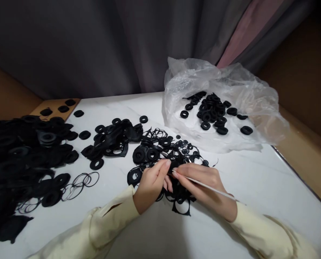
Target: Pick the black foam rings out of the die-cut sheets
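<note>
My left hand (151, 182) is closed, its fingers pinching a black rubber piece (176, 196) at the near edge of a tangle of black rubber scraps and rings (160, 147). My right hand (203, 181) is closed around a thin white pointed tool (211, 187); its tip meets the rubber piece between my two hands. A black ring (134, 176) lies just left of my left hand. Both arms wear cream sleeves.
A white marble-look table (257, 176) holds a big heap of black rubber rings (22, 154) at left and a smaller pile (111, 138) in the middle. A clear plastic bag (238, 86) at the back right holds more rings (214, 111). Thin loops (82, 180) lie near left. Grey curtain behind.
</note>
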{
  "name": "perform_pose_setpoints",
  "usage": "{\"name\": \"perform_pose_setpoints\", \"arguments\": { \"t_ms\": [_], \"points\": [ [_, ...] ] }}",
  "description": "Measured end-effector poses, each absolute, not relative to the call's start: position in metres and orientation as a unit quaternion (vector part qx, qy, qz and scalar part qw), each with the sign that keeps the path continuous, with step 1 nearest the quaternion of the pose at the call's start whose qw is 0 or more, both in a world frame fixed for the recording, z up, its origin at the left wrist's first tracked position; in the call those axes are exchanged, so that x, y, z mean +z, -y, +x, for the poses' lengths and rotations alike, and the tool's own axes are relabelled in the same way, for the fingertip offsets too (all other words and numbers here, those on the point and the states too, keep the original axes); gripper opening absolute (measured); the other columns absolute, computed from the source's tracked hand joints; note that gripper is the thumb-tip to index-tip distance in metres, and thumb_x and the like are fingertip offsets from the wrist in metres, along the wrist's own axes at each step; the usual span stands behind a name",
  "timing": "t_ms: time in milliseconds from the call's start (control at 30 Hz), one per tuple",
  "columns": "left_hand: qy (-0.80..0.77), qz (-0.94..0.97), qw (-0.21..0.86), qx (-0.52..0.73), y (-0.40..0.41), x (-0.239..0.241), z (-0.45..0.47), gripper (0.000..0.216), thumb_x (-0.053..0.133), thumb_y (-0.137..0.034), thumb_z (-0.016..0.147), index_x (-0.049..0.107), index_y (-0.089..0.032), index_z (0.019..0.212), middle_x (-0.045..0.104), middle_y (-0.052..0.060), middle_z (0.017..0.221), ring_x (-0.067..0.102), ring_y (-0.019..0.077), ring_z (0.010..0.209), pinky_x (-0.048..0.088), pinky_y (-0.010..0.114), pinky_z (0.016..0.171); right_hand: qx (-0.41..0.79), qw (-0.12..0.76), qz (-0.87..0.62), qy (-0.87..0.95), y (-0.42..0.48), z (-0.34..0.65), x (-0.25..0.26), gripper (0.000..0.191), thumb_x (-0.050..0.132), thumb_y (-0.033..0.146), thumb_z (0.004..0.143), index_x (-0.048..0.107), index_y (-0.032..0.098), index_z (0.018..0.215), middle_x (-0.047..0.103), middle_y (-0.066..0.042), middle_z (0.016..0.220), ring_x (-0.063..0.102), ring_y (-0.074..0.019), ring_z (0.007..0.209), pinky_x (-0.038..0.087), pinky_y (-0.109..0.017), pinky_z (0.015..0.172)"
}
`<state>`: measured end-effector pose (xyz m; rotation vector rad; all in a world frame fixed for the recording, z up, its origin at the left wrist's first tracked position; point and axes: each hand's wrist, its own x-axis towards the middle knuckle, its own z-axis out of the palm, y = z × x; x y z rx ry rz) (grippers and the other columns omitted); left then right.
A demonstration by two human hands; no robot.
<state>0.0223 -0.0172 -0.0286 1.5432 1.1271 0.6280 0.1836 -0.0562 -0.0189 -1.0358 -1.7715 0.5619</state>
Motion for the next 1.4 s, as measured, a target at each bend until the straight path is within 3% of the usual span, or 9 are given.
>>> {"name": "perform_pose_setpoints", "arguments": {
  "t_ms": [100,167,433,700,833,967,1400],
  "points": [
    [-0.474,0.637,0.544,0.271,0.018,-0.026,0.022,0.035,0.038,-0.039,0.093,0.053,-0.018,0.116,0.056,-0.006,0.043,0.056,0.0119,0.041,0.045,0.02,0.046,0.145,0.479,-0.397,0.769,0.056,0.181,-0.023,0.015,0.051,0.006,0.087,0.065,0.011,0.088,0.069,-0.008,0.081,0.065,-0.0146,0.077,0.057,-0.023,0.069],
    [-0.469,0.629,0.555,0.277,0.018,-0.027,0.021,0.039,0.038,-0.039,0.093,0.048,-0.02,0.125,0.055,-0.006,0.044,0.057,0.0129,0.042,0.045,0.02,0.046,0.086,0.467,-0.393,0.787,0.057,0.18,-0.028,0.013,0.051,0.006,0.087,0.063,0.01,0.091,0.068,-0.008,0.08,0.065,-0.0146,0.076,0.057,-0.023,0.066],
    [-0.463,0.631,0.556,0.279,0.017,-0.031,0.022,0.039,0.032,-0.043,0.094,0.052,-0.017,0.116,0.058,-0.003,0.048,0.061,0.0156,0.047,0.047,0.023,0.047,-0.033,0.399,-0.414,0.818,0.062,0.186,-0.046,0.026,0.049,0.015,0.09,0.055,0.007,0.114,0.065,-0.016,0.095,0.064,-0.0184,0.079,0.055,-0.028,0.063],
    [-0.485,0.648,0.525,0.262,0.016,-0.033,0.02,0.043,0.034,-0.043,0.093,0.051,-0.017,0.123,0.057,-0.002,0.053,0.058,0.0143,0.05,0.048,0.023,0.051,-0.024,0.364,-0.398,0.842,0.059,0.185,-0.04,0.022,0.048,0.011,0.09,0.057,0.004,0.108,0.054,-0.026,0.126,0.063,-0.023,0.094,0.056,-0.034,0.073],
    [-0.484,0.627,0.557,0.248,0.015,-0.031,0.02,0.045,0.041,-0.045,0.09,0.052,-0.017,0.123,0.056,-0.002,0.058,0.053,0.0126,0.05,0.05,0.022,0.046,-0.016,0.343,-0.404,0.848,0.056,0.185,-0.038,0.017,0.046,0.009,0.09,0.06,0.005,0.099,0.058,-0.026,0.121,0.064,-0.0231,0.088,0.055,-0.037,0.07],
    [-0.462,0.586,0.619,0.246,0.014,-0.03,0.02,0.05,0.05,-0.047,0.084,0.05,-0.018,0.124,0.055,-0.001,0.066,0.05,0.0121,0.053,0.052,0.022,0.042,-0.045,0.385,-0.396,0.832,0.052,0.186,-0.049,0.015,0.049,0.012,0.09,0.06,0.009,0.1,0.061,-0.023,0.117,0.065,-0.022,0.089,0.056,-0.035,0.07],
    [-0.449,0.578,0.63,0.26,0.011,-0.039,0.016,0.048,0.042,-0.055,0.087,0.055,-0.02,0.116,0.059,0.0,0.067,0.055,0.013,0.052,0.051,0.023,0.046,-0.041,0.429,-0.379,0.819,0.054,0.184,-0.054,0.02,0.053,0.01,0.086,0.058,0.009,0.106,0.063,-0.022,0.114,0.067,-0.0219,0.087,0.058,-0.034,0.069]
  ]
}}
